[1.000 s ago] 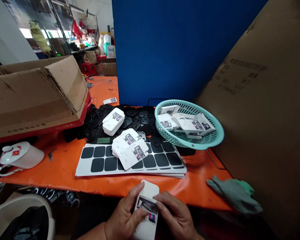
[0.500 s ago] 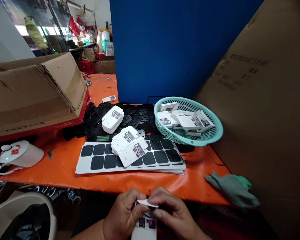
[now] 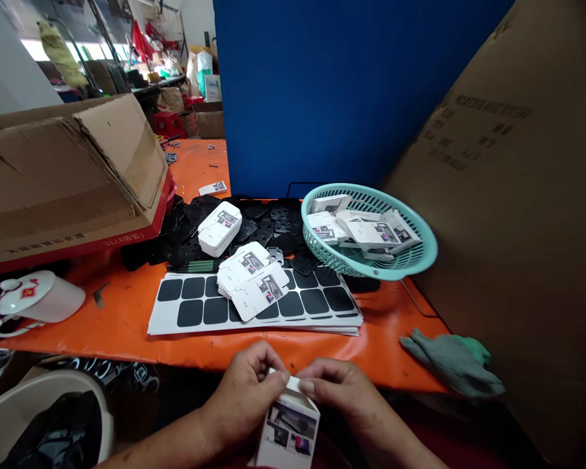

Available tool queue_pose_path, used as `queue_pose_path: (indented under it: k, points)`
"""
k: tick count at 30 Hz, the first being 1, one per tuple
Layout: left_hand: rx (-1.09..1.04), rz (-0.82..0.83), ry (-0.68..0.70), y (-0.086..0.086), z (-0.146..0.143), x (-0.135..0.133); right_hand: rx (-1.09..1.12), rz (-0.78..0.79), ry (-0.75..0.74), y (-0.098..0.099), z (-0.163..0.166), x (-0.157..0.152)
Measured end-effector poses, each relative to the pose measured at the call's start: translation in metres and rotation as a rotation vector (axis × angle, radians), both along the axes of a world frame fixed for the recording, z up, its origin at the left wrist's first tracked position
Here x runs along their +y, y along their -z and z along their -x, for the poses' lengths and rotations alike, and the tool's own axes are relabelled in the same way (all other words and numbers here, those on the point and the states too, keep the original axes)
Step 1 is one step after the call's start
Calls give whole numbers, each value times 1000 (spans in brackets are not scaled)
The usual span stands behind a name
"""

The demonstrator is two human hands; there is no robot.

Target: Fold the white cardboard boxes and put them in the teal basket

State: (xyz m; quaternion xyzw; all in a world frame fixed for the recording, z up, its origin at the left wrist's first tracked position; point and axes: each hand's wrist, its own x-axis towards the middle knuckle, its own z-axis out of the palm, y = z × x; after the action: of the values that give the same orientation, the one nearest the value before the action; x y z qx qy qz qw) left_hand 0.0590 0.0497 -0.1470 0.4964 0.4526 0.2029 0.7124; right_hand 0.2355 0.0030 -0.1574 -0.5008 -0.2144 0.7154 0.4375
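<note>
A small white printed cardboard box (image 3: 289,433) stands low in front of me, its picture side facing me and its top end between my hands. My left hand (image 3: 247,387) pinches the box's top at the left corner, thumb and fingers together. From the other side my right hand (image 3: 344,394) grips the top flap edge between thumb and forefinger. Whatever lies inside the box is hidden. Beyond my hands, flat white box blanks (image 3: 256,280) lie fanned over sheets of black rounded-square stickers (image 3: 195,312).
A mint basket (image 3: 371,270) holds several white boxes. Another stack of blanks (image 3: 219,228) rests on black plastic parts (image 3: 185,241). A lidded white mug (image 3: 43,296), cardboard box (image 3: 63,182), grey glove (image 3: 452,365) and beige bin (image 3: 105,417) surround the work area; a blue panel (image 3: 351,91) stands behind.
The box has turned and come up, so more of its printed side shows. My right hand has moved slightly right, and the curved flap at the top is now folded down flatter.
</note>
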Motion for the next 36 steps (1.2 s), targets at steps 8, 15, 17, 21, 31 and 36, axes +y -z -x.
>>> queue_pose_path:
  k: [8,15,17,21,31,36]
  points:
    - [43,-323,52,-3,11,0,-202,-206,-49,3,-1,-8]
    - [-170,12,-14,13,11,-5,-347,-391,15,3,5,-19]
    - [-232,53,-46,17,9,-7,-305,-340,36,6,8,-21]
    - [-236,45,-94,21,8,-9,-33,-111,99,17,15,-23]
    - [-183,19,-140,21,3,-10,342,-49,171,28,26,-25]
    - [-142,-12,-146,22,3,-10,416,-30,153,24,28,-18]
